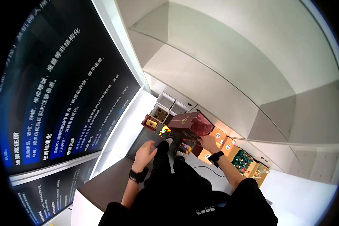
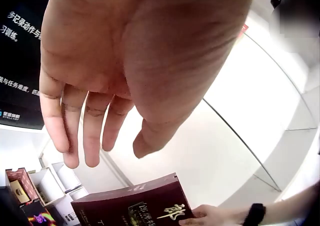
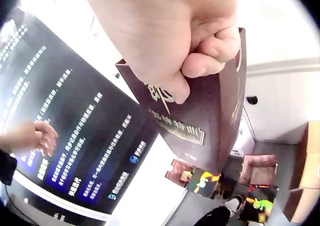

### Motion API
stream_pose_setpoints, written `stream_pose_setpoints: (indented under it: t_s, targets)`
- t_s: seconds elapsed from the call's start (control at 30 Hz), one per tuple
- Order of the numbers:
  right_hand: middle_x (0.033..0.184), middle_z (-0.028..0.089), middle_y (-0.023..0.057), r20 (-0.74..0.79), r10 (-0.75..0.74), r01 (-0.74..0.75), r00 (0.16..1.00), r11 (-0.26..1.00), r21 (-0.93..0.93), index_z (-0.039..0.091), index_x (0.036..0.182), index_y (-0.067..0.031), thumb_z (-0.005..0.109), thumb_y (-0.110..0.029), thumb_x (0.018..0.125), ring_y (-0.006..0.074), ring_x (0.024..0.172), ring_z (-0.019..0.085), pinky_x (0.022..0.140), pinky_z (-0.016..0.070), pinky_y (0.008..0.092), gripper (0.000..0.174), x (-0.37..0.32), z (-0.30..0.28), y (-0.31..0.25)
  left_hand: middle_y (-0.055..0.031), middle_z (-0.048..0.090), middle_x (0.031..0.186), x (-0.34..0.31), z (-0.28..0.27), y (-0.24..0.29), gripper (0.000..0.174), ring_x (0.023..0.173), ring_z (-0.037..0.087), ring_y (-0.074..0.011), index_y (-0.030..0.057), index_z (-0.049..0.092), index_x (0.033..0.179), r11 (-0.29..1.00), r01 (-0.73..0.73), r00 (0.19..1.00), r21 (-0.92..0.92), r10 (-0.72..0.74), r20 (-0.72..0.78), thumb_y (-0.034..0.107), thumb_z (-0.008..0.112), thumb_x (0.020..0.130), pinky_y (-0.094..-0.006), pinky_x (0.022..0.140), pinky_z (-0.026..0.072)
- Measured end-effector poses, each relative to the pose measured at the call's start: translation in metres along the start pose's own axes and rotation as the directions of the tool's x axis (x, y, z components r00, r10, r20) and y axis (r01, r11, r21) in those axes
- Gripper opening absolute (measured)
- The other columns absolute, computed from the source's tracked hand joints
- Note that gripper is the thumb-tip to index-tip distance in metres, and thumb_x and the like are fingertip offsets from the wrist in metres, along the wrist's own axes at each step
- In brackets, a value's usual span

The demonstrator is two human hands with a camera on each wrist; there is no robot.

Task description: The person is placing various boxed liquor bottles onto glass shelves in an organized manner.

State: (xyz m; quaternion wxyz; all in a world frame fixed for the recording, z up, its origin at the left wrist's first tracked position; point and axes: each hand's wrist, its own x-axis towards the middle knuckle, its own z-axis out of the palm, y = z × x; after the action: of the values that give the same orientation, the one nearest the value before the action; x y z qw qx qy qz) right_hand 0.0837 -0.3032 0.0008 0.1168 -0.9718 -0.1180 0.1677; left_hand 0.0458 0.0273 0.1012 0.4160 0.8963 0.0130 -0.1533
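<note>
Now, maroon bag [image 1: 184,122]: ahead of the person's shoes [image 1: 170,141], tilted in the right wrist view; whether its base touches the floor cannot be told.
Right hand [image 1: 209,143]: at the bag's upper edge, fingers curled and pinching it, the thumb on the front face beside the gold lettering.
Left hand [image 1: 144,154]: apart from the bag, on the person's left of it, fingers loosely extended and holding nothing.
Bag's handling: it looks like stiff, smooth card, probably light if nothing is inside; the contents are hidden, so its weight is uncertain. Its glossy walls may slip under flat fingers, and its corners could crease or dent if squeezed.
Bag's best hold: the upper edge suits a pinch, though a second hand under the base would probably steady it and spare the edge from tearing.
Bag's neighbours: orange boxes [image 1: 225,144] on the person's right of it; a large dark screen [image 1: 64,94] well apart on its left.
</note>
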Motion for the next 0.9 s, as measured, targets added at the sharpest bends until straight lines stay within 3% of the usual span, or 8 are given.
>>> stream_pose_setpoints:
  t_s: [0.07,0.17,0.27,0.33,0.43,0.57,0.77,0.9]
  targets:
    - [0.064,0.06,0.014,-0.059,-0.047,0.049,0.997,0.998,0.032,0.062,0.072,-0.0071,0.055,-0.032,0.079,0.0318,0.064,0.059,0.055,0.0452,0.0429,0.027,-0.023,-0.031,0.004,-0.0134,0.058,0.098,0.003,-0.002,0.015,0.04,0.088,0.06,-0.0269,0.0039,0.05,0.11,0.995,-0.086,0.996,0.054,0.085,0.016,0.016,0.065,0.075,-0.0344,0.073,0.0481]
    - [0.063,0.059,0.0128,-0.146,-0.132,0.143,0.98,0.988,0.064,0.063,0.075,-0.0072,0.057,-0.033,0.078,0.0321,0.063,0.058,0.054,0.0436,0.0431,0.027,-0.055,-0.081,0.003,-0.0238,0.045,0.121,0.02,0.0,0.029,0.081,0.112,0.045,-0.0361,-0.0007,0.027,0.131,0.935,-0.319,0.94,0.152,0.293,0.173,0.025,0.072,0.069,-0.038,0.091,0.0398]
    - [0.064,0.059,0.0119,-0.102,-0.198,0.206,0.975,0.976,0.072,0.065,0.082,-0.0095,0.058,-0.033,0.079,0.0303,0.064,0.058,0.056,0.045,0.041,0.025,-0.08,-0.119,-0.001,-0.024,0.037,0.129,0.038,0.001,0.055,0.096,0.113,0.045,-0.0359,-0.0019,0.019,0.135,0.903,-0.405,0.891,0.143,0.355,0.283,0.033,0.075,0.064,-0.0392,0.094,0.0379]
    - [0.065,0.059,0.0118,-0.173,-0.216,0.236,0.961,0.966,0.104,0.065,0.084,-0.0102,0.058,-0.032,0.079,0.0297,0.064,0.059,0.056,0.0453,0.0404,0.024,-0.097,-0.149,-0.011,-0.0274,0.033,0.129,0.045,0.001,0.077,0.11,0.119,0.036,-0.0409,-0.0019,0.015,0.136,0.722,-0.633,0.772,0.279,0.558,0.306,0.037,0.079,0.056,-0.0418,0.097,0.0344]
    - [0.063,0.058,0.0115,-0.278,-0.272,0.313,0.922,0.943,0.117,0.066,0.085,-0.0104,0.06,-0.032,0.078,0.0289,0.062,0.058,0.055,0.0445,0.0386,0.024,-0.122,-0.19,-0.023,-0.0268,0.026,0.132,0.048,0.006,0.105,0.119,0.121,0.03,-0.0425,-0.001,0.008,0.138,0.679,-0.71,0.701,0.188,0.654,0.284,0.039,0.081,0.053,-0.044,0.099,0.0315]
    - [0.06,0.057,0.0105,-0.388,-0.284,0.342,0.877,0.936,0.088,0.065,0.084,-0.0102,0.061,-0.033,0.077,0.0288,0.058,0.056,0.053,0.0432,0.0373,0.024,-0.136,-0.198,-0.017,-0.024,0.03,0.126,0.051,-0.002,0.133,0.119,0.118,0.032,-0.0402,0.0022,0.005,0.139,0.67,-0.74,0.655,0.068,0.692,0.304,0.031,0.082,0.053,-0.0428,0.098,0.032]
    - [0.065,0.06,0.0109,-0.42,-0.119,0.205,0.9,0.965,0.165,0.065,0.085,-0.011,0.061,-0.027,0.078,0.0298,0.061,0.058,0.055,0.0451,0.0383,0.018,-0.14,-0.186,-0.009,-0.022,0.027,0.127,0.053,0.01,0.135,0.117,0.118,0.032,-0.0375,0.005,0.005,0.14,0.689,-0.721,0.67,0.065,0.671,0.319,0.027,0.082,0.055,-0.0407,0.099,0.0324]
    - [0.079,0.063,0.0125,-0.512,0.012,0.268,0.859,0.841,0.47,0.062,0.101,-0.0117,0.062,-0.017,0.077,0.0259,0.066,0.061,0.06,0.0483,0.0338,0.024,-0.144,-0.198,-0.005,-0.021,0.027,0.128,0.05,0.001,0.133,0.115,0.119,0.032,-0.037,0.007,0.005,0.14,0.766,-0.641,0.738,0.048,0.597,0.315,0.026,0.082,0.056,-0.0407,0.1,0.0322]
